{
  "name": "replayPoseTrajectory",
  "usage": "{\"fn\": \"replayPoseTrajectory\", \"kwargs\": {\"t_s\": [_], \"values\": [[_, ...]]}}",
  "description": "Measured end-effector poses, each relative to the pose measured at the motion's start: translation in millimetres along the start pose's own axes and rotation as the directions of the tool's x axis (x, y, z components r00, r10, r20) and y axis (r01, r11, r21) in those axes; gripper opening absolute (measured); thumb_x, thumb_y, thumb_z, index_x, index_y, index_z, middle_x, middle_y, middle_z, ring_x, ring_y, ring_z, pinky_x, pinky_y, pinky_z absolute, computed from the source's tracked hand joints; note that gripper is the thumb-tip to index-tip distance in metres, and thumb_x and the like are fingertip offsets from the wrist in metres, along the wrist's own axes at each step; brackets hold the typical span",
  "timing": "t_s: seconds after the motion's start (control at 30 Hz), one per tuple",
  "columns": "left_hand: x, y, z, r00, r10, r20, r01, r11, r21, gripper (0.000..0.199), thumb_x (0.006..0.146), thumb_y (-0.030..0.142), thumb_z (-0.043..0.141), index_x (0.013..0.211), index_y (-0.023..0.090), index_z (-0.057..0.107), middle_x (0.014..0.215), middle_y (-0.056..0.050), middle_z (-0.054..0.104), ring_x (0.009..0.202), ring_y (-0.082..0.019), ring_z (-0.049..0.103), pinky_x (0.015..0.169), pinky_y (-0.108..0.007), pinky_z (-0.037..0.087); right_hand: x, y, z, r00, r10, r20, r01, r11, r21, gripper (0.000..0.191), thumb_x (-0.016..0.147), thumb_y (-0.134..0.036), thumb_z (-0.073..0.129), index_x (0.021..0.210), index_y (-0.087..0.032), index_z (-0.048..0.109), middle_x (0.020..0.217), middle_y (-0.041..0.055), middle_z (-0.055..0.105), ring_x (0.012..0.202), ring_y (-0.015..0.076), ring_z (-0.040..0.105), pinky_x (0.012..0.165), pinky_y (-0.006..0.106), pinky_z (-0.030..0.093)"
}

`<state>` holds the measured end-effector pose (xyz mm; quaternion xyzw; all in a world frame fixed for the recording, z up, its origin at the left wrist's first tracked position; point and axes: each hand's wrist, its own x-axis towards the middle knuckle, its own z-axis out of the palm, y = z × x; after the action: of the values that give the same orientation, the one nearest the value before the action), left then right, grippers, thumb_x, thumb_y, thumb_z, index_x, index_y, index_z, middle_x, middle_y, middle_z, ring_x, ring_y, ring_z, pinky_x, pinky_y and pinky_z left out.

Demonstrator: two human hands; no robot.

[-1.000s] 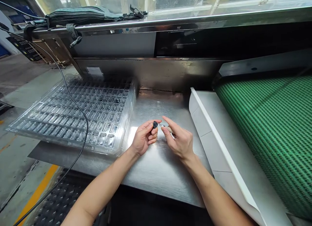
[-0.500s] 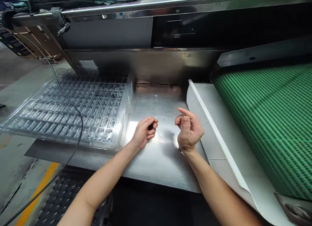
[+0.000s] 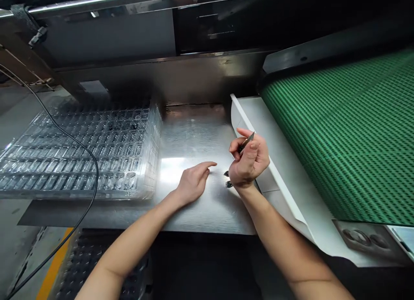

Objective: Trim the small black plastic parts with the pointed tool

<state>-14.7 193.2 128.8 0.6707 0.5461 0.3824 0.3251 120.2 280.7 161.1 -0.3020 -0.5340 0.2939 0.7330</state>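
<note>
My left hand point(image 3: 193, 182) rests palm down on the steel table point(image 3: 194, 132), its index finger stretched to the right and nothing visible in it. My right hand point(image 3: 249, 162) hovers just right of it, raised, pinching a thin metal tool point(image 3: 247, 141) that points up and right. Two small dark pieces point(image 3: 227, 179) lie on the table between the hands, close under my right wrist.
A stack of clear plastic trays point(image 3: 80, 153) with many small pockets fills the left side, and a black cable point(image 3: 93, 170) drapes across it. A white sloped guide point(image 3: 278, 170) and a green mesh conveyor belt point(image 3: 339, 132) lie on the right. A steel machine wall stands behind.
My left hand went from holding up a small black part to lying flat with a finger extended. My right hand drew away to the right and lifted its tool. The view has swung right.
</note>
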Motion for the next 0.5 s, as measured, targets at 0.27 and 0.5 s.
{"fn": "replayPoseTrajectory", "kwargs": {"t_s": [0.27,0.5], "values": [[-4.7,-3.3,14.3,0.981,0.183,0.06,-0.192,0.956,0.224,0.034,0.11,0.034,0.041,0.126,0.023,0.069,0.101,-0.009,0.076,0.084,-0.022,0.072,0.076,-0.03,0.048,-5.7,1.3,-1.6,0.997,0.018,0.077,-0.023,0.998,0.067,0.044,0.111,-0.05,0.052,0.122,-0.012,0.07,0.07,0.0034,0.056,0.061,0.0117,0.056,0.052,0.02,0.04],[-22.8,36.6,-11.8,0.96,0.277,0.035,-0.271,0.896,0.351,0.041,0.11,0.027,0.036,0.129,0.02,0.071,0.095,-0.011,0.074,0.083,-0.022,0.068,0.07,-0.031,0.041,-9.9,25.8,-7.9,0.923,-0.201,0.328,0.262,0.953,-0.152,0.033,0.11,-0.034,0.053,0.127,-0.015,0.073,0.081,0.0046,0.065,0.068,0.0131,0.061,0.066,0.025,0.047]]}}
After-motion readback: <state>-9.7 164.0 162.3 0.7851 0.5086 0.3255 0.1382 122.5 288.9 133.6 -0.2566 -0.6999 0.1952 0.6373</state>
